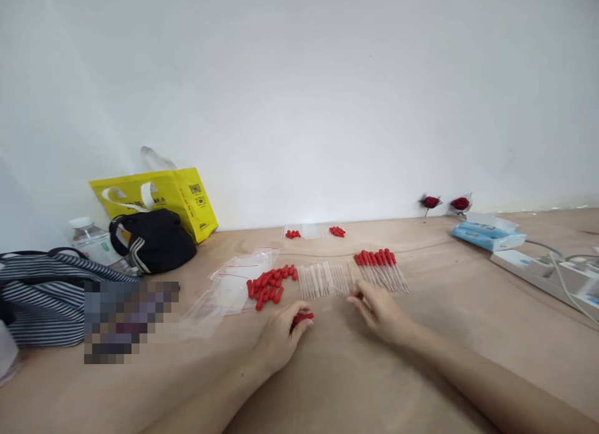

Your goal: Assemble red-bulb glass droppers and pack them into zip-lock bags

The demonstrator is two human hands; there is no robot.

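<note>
My left hand (283, 334) is closed around a red rubber dropper bulb (303, 319) just above the table. My right hand (381, 312) has its fingers pinched at the right end of a row of thin clear dropper tubes (322, 279), closed on one tube, partly hidden by the fingertips. Left of that row lies a loose pile of red bulbs (269, 285). On its right, several droppers with red bulbs fitted (381, 268) lie side by side, bulbs away from me.
Clear zip bags (229, 290) lie left of the pile. Another bag (309, 231) with red bulbs lies by the wall. At left are a striped bag (42, 303), black bag (156, 240), yellow bag (187, 203) and bottle (93, 239). A blue pack (486, 234), power strip (538, 278) and roses (461, 203) are right.
</note>
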